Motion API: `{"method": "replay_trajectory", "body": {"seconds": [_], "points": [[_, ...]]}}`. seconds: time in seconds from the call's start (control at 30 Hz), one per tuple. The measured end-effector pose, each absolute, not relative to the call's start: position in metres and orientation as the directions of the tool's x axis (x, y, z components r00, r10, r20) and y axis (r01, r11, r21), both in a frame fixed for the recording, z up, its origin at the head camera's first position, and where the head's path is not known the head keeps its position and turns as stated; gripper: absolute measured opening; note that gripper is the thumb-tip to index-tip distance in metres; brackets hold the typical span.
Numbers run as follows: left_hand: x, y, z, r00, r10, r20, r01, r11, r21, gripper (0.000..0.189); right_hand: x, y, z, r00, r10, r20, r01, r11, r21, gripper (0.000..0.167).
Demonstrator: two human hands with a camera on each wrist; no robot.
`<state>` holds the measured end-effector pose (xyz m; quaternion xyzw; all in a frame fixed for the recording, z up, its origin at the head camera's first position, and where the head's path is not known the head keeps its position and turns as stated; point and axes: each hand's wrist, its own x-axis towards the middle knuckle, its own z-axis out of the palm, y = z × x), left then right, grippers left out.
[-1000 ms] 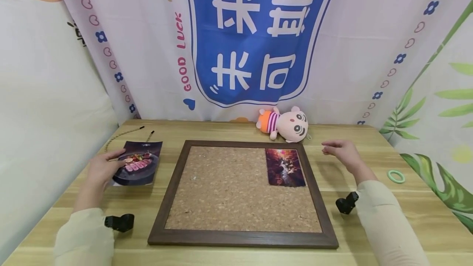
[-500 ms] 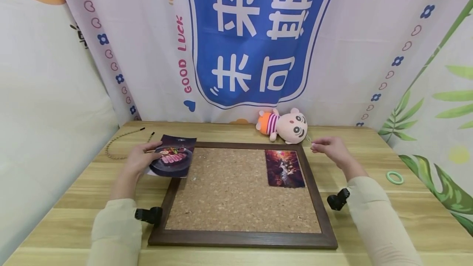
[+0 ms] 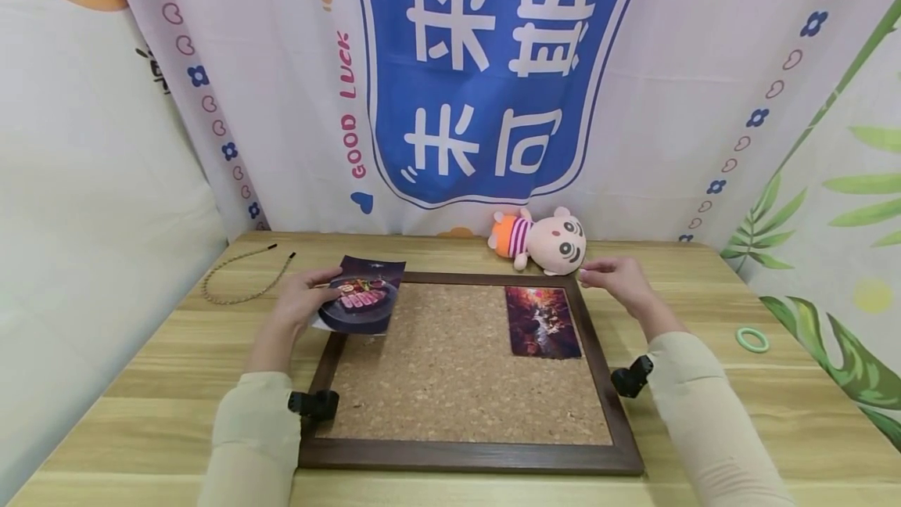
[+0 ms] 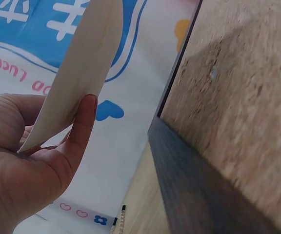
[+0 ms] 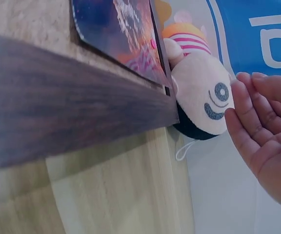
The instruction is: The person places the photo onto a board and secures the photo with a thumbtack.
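Note:
A glossy photo print of sliced meat on a dark plate (image 3: pixel 362 300) is gripped by my left hand (image 3: pixel 299 300) at its left edge. It hangs over the upper left corner of the framed cork board (image 3: pixel 464 366). In the left wrist view the photo's pale back (image 4: pixel 84 63) shows, with a fingertip pressed against it. My right hand (image 3: pixel 622 284) hovers by the board's upper right corner, thumb and fingertips together on a tiny pale thing, too small to name. In the right wrist view, the right hand (image 5: pixel 270 119) overlaps the doll's head.
A second photo (image 3: pixel 543 321), a red and dark scene, lies in the board's upper right. Behind the board lies a plush doll (image 3: pixel 556 243). A braided cord (image 3: pixel 225 301) is at the back left, and a green ring (image 3: pixel 752 339) lies to the right.
My left hand has carried the meat photo rightward from the table to over the board's corner, uncovering the cord. The right hand has moved left toward the doll.

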<state>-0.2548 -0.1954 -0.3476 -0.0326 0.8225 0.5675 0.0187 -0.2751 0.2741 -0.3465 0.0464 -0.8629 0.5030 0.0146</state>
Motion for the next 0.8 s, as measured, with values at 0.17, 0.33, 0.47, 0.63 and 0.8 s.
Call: {"method": "replay_trajectory", "body": {"seconds": [0.17,0.33,0.47,0.63,0.8], "points": [[-0.257,-0.189,-0.351,-0.997,-0.026,-0.067,-0.072,0.322,0.944,0.049,-0.278,0.266,-0.342,-0.993,-0.065,0.095,-0.115,0.482,-0.869,0.035],[-0.260,-0.181,-0.352,-0.996,-0.028,-0.087,-0.091,0.325,0.941,0.049,-0.287,0.247,-0.331,-0.987,-0.074,0.144,-0.161,0.452,-0.877,0.032],[-0.262,-0.175,-0.354,-0.997,-0.034,-0.076,-0.082,0.327,0.941,0.049,-0.293,0.224,-0.321,-0.986,-0.095,0.138,-0.166,0.436,-0.885,0.030],[-0.266,-0.165,-0.359,-0.996,-0.047,-0.079,-0.090,0.327,0.941,0.048,-0.298,0.193,-0.313,-0.976,-0.128,0.176,-0.214,0.417,-0.883,0.026],[-0.269,-0.159,-0.368,-0.996,-0.043,-0.081,-0.090,0.284,0.954,0.048,-0.302,0.164,-0.318,-0.968,-0.152,0.198,-0.243,0.383,-0.891,0.024]]}}
